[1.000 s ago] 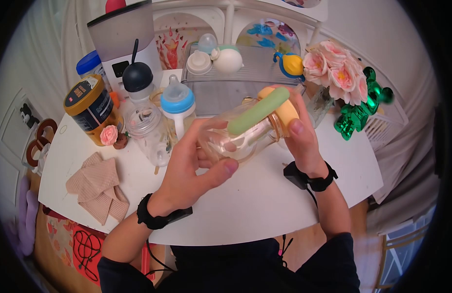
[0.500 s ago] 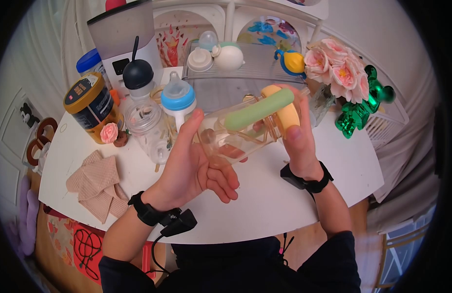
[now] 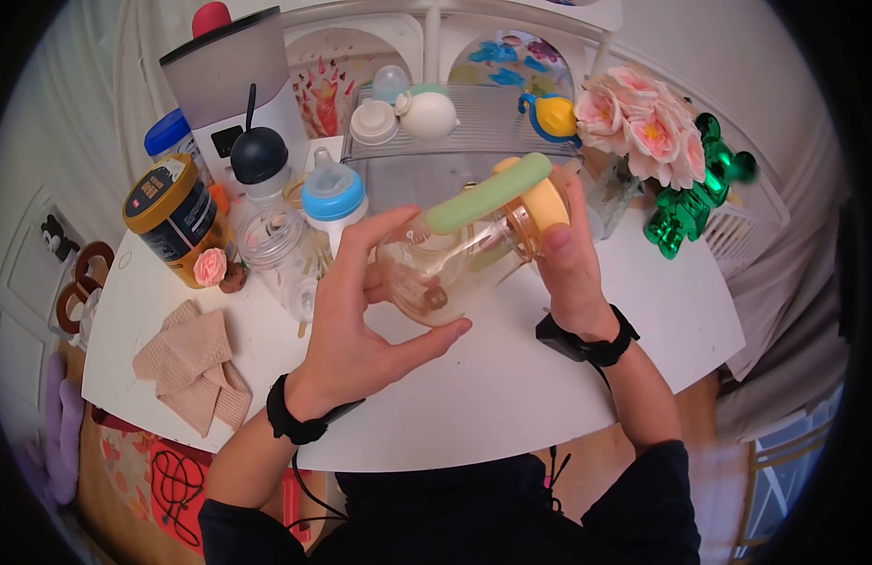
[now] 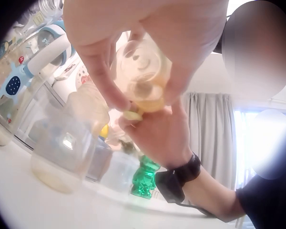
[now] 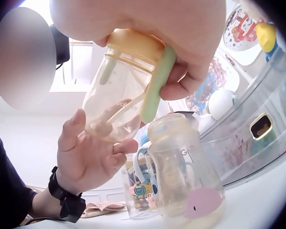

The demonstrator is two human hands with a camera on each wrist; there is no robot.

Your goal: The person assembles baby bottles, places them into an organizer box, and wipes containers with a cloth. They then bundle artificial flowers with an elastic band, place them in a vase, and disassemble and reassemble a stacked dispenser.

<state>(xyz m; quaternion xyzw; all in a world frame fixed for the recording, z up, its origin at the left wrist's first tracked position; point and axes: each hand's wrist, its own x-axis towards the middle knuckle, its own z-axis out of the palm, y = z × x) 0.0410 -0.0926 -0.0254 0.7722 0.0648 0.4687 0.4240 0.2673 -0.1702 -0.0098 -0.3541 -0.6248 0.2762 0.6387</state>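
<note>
My right hand [image 3: 575, 273] grips the yellow collar of a clear baby bottle [image 3: 455, 268] with green side handles [image 3: 488, 195]. The bottle is held tilted above the table, its base toward the left; a straw with a round weight shows inside it in the right wrist view. Around the base, my left hand [image 3: 356, 325] is spread, its index finger above and its thumb [image 3: 434, 347] stretched out below. In the right wrist view the left palm [image 5: 88, 160] faces the bottle's base, the fingers loosely bent beside it.
Left of the bottle stand a blue-collared baby bottle [image 3: 332, 198], a clear jar [image 3: 271, 240] and a brown-gold tub [image 3: 177, 217]. A beige cloth [image 3: 195, 363] lies at front left. Behind are a grey drying rack [image 3: 407, 179], pink flowers [image 3: 643, 127] and a green shiny bear figure [image 3: 681, 217].
My left hand turned palm-up half a second ago and has since rolled back over, around the base. My right hand keeps hold of the collar, and the bottle has shifted slightly.
</note>
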